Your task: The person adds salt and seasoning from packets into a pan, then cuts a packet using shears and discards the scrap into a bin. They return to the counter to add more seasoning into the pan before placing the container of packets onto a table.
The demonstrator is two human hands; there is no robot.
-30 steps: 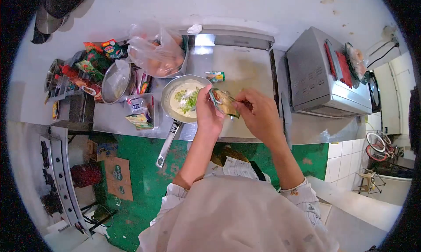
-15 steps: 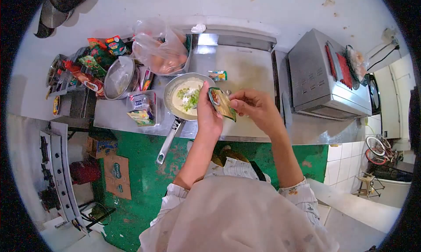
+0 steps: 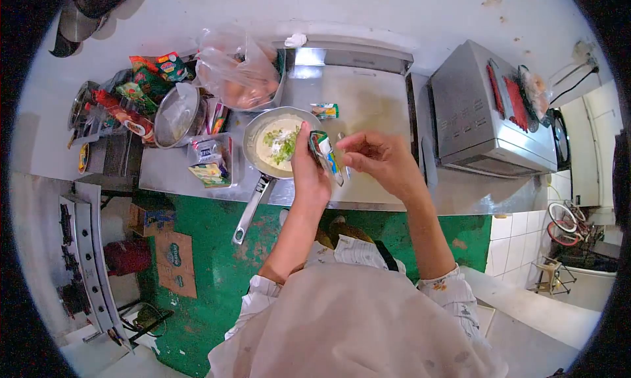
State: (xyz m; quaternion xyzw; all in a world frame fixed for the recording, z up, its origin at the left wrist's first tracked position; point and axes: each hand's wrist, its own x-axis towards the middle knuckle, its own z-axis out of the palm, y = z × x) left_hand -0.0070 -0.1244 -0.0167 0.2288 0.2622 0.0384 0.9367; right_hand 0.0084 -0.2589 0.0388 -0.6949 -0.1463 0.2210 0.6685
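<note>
One packet [image 3: 327, 157] was in the left hand [image 3: 311, 169], in front of the person, and its long axis ran from eleven o'clock to five o'clock. It was a thin, flat piece with shiny surface, printed in green, white and blue. The left hand was clamped on it, with the fingers pointing to twelve o'clock. The right hand [image 3: 381, 161] was at three o'clock of the packet; its thumb and forefinger stood apart, very near the edge, and I cannot tell whether they touched it.

Between nine and ten o'clock from the packet stood one round metal pan [image 3: 250, 148], and its one long handle [image 3: 253, 207] pointed to seven o'clock. Inside lay a smooth cream-coloured mixture [image 3: 266, 157], with chopped green pieces [image 3: 282, 158] and one patch of white powder [image 3: 287, 143]. One small packet [image 3: 325, 110] lay flat at twelve o'clock. At nine o'clock, one clear plastic tub [image 3: 235, 171] contained at least two printed packets [image 3: 210, 172], and beyond it was one round metal bowl [image 3: 162, 127].
</note>
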